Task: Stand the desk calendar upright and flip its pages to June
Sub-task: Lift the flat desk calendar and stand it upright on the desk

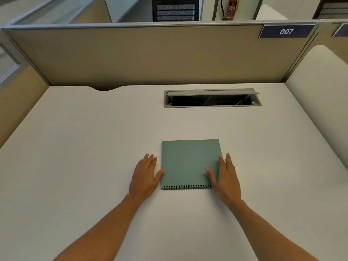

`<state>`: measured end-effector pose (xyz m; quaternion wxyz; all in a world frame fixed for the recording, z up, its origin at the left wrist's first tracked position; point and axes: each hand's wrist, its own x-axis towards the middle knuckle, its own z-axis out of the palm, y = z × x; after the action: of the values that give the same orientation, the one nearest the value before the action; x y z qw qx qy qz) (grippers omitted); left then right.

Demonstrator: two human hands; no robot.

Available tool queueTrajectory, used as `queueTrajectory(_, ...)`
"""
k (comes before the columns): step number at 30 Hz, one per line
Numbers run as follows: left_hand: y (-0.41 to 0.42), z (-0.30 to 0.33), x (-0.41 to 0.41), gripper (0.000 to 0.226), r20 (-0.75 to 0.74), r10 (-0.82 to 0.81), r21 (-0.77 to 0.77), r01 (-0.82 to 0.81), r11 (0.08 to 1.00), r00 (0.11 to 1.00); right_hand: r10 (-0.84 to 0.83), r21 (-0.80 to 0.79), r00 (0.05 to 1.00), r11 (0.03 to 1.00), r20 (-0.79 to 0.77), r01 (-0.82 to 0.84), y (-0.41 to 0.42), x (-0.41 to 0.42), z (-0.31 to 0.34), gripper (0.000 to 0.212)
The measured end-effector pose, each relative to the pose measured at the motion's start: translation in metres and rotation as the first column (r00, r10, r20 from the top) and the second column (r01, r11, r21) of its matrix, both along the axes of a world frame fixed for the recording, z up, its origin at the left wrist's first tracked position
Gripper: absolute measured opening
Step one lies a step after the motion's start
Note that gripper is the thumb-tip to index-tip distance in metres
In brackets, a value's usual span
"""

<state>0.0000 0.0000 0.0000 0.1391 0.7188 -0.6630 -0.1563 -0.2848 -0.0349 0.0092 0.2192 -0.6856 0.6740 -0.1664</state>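
Loads of room here. The white worktop (94, 147) is bare to the left, right and in front of the flat desk calendar (190, 162), so a hand can slide in from any side. The left hand (145, 176) lies flat just beside its left edge, thumb touching; the right hand (225, 178) overlaps the right edge. Further back the open cable tray (211, 99) makes a hole in the surface, lid tilted up. Tan partition panels (141, 57) wall off the back and left, and a rounded cream divider (320, 102) closes the right.
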Motion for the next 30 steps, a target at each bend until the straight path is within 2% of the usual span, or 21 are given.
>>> queueTrajectory(2, 0.007, -0.001, -0.008, 0.056, -0.007, 0.009, -0.063, -0.009, 0.998, 1.000, -0.068, 0.015, 0.998, 0.998, 0.018, 0.067, 0.004, 0.003, -0.003, 0.068)
queueTrajectory(4, 0.016, -0.002, -0.018, 0.050, 0.030, 0.022, -0.097, -0.019, 0.995, 0.999, -0.070, 0.030, 0.997, 0.997, -0.012, 0.070, 0.006, 0.006, -0.005, 0.059)
queueTrajectory(7, 0.016, -0.001, -0.028, 0.037, 0.014, 0.095, -0.150, -0.092, 0.984, 0.995, -0.097, 0.013, 0.995, 0.995, 0.022, 0.097, 0.000, 0.009, -0.004, 0.051)
queueTrajectory(10, 0.014, 0.001, -0.039, 0.027, -0.061, 0.184, -0.129, -0.191, 0.973, 0.981, -0.145, 0.034, 0.985, 0.989, 0.092, 0.143, -0.005, 0.010, 0.000, 0.047)
queueTrajectory(12, 0.012, 0.003, -0.045, 0.028, -0.176, 0.244, -0.085, -0.262, 0.961, 0.954, -0.193, 0.067, 0.966, 0.981, 0.172, 0.184, -0.009, 0.010, 0.004, 0.048)
queueTrajectory(15, 0.009, 0.008, -0.048, 0.032, -0.416, 0.334, 0.020, -0.359, 0.933, 0.846, -0.255, 0.114, 0.919, 0.966, 0.300, 0.231, -0.016, 0.009, 0.009, 0.050)
queueTrajectory(17, 0.006, 0.010, -0.047, 0.033, -0.508, 0.369, 0.068, -0.391, 0.918, 0.778, -0.294, 0.159, 0.865, 0.955, 0.407, 0.250, -0.018, 0.009, 0.011, 0.049)
queueTrajectory(20, 0.004, 0.017, -0.044, 0.027, -0.610, 0.398, 0.116, -0.419, 0.901, 0.686, -0.356, 0.245, 0.734, 0.934, 0.578, 0.260, -0.019, 0.012, 0.015, 0.042)
queueTrajectory(23, 0.002, 0.024, -0.039, 0.027, -0.682, 0.437, 0.145, -0.477, 0.867, 0.587, -0.359, 0.261, 0.625, 0.933, 0.694, 0.246, -0.023, 0.018, 0.023, 0.034)
queueTrajectory(27, -0.001, 0.034, -0.030, 0.033, -0.771, 0.429, 0.146, -0.524, 0.839, 0.471, -0.289, 0.233, 0.564, 0.957, 0.773, 0.171, -0.031, 0.022, 0.039, 0.030)
queueTrajectory(30, -0.005, 0.043, -0.018, 0.034, -0.817, 0.397, 0.124, -0.545, 0.829, 0.417, -0.215, 0.191, 0.507, 0.976, 0.834, 0.100, -0.041, 0.025, 0.056, 0.029)
